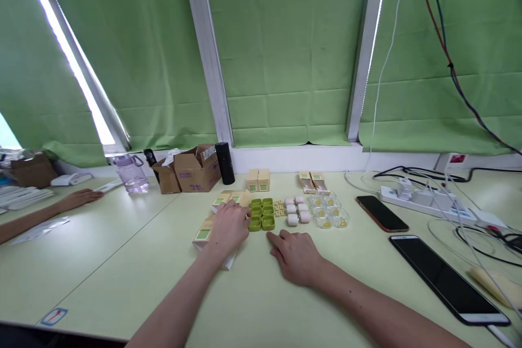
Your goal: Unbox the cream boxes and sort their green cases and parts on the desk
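Small olive-green square cups stand in two close columns on the table. My left hand is at their left side, fingers bent and slightly apart, fingertips at the edge of the cups; I see nothing held in it. Under and beside it lie cream cartons with green windows, partly hidden by the hand and wrist. My right hand rests on the table just in front of the cups, its index finger stretched toward their near edge, holding nothing. Right of the cups are small yellowish square pieces, whitish-pink rounded pieces and clear plastic cups with yellow bits.
Cream boxes and open cartons stand behind. Farther back are a cardboard box, a black cylinder and a purple bottle. Two phones and a power strip lie right. Another person's hand rests left.
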{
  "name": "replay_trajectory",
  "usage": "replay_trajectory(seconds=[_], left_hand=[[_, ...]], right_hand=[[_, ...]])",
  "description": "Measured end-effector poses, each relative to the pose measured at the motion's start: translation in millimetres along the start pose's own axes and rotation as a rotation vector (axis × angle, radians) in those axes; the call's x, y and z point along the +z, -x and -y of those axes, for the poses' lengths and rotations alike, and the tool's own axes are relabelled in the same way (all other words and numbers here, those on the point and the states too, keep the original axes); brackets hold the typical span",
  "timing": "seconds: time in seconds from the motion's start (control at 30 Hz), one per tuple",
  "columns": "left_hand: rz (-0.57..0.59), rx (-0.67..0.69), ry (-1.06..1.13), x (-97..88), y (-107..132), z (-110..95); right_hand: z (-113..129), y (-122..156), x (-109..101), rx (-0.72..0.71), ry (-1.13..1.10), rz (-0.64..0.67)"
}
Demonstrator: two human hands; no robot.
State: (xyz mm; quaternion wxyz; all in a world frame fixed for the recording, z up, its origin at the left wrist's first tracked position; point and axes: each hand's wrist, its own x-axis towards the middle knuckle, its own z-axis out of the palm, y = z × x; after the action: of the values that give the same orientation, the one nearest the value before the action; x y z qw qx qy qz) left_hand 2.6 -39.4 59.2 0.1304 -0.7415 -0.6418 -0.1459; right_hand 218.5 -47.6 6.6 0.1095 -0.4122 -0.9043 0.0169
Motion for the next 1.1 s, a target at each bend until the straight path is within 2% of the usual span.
replay_trajectory(seconds=[0.17, 0.27, 0.33, 0.43, 0.57, 0.7, 0.93, 1.1], left_hand=[[-0.038, -0.102, 0.235, -13.9, -13.5, 11.3], [0.007, -0.17, 0.454, -21.0, -33.3, 23.3], [-0.025, -0.172, 0.415, -20.0, -51.6, 31.7], [-0.062, -0.122, 0.148, -8.4, -82.0, 39.4], [-0.025, -0.08, 0.045, 15.8, -116.1, 35.3], [0.025, -0.02, -0.039, 36.5, -139.5, 25.8], [0.114, 0.003, -0.116, 66.3, -161.8, 22.8], [0.134, 0.054, -0.105, 73.2, -162.3, 20.1]], right_hand=[[-4.1, 2.0, 0.4, -0.013, -0.029, -0.027], [-5.0, 2.8, 0.9, -0.012, -0.044, -0.032], [-4.8, 3.1, 0.6, -0.006, -0.051, -0.028], [-4.4, 3.3, -0.7, 0.004, -0.055, -0.022], [-4.1, 3.2, -2.8, 0.004, -0.062, -0.023], [-4.7, 3.5, -3.6, -0.003, -0.082, -0.02], [-6.8, 5.0, -4.0, -0.018, -0.106, -0.015], [-7.1, 4.9, -5.2, -0.013, -0.108, -0.013]])
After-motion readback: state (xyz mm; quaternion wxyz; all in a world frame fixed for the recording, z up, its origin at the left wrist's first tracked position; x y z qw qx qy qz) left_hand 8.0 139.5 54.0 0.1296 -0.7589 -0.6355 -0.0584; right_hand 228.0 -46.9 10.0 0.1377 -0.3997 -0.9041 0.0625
